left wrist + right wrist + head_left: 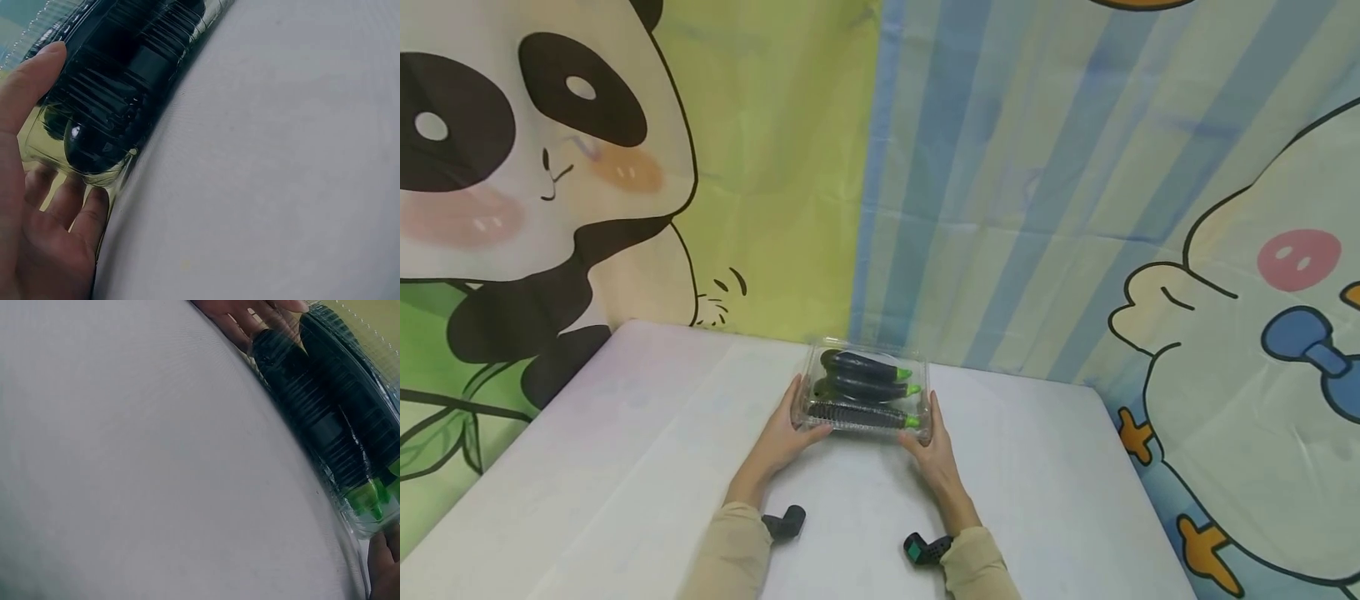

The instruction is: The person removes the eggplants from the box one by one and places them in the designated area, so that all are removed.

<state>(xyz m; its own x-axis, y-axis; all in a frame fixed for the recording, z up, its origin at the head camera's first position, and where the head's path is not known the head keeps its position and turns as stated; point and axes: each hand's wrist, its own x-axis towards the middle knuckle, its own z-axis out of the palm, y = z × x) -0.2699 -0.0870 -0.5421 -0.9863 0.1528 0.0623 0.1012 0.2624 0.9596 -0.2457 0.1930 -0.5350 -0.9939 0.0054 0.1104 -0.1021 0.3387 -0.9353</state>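
Note:
A clear plastic box [865,431] with ribbed sides holds several dark eggplants [867,388], their green stem ends pointing right in the head view. At the box's left end my left hand [781,433] grips it, thumb on the near upper edge and fingers against the end wall, as the left wrist view shows up close. My right hand [934,450] grips the opposite end in the same way, its thumb along the near side. In the right wrist view, only part of the right hand [384,562] appears at the lower corner, beside the green stems.
Under the box spreads a white-covered table [1037,483]. Behind it hangs a curtain [775,167] printed with a panda and stripes, close to the box's far side. A dark wrist camera [786,523] sits on the left wrist, another [927,550] on the right.

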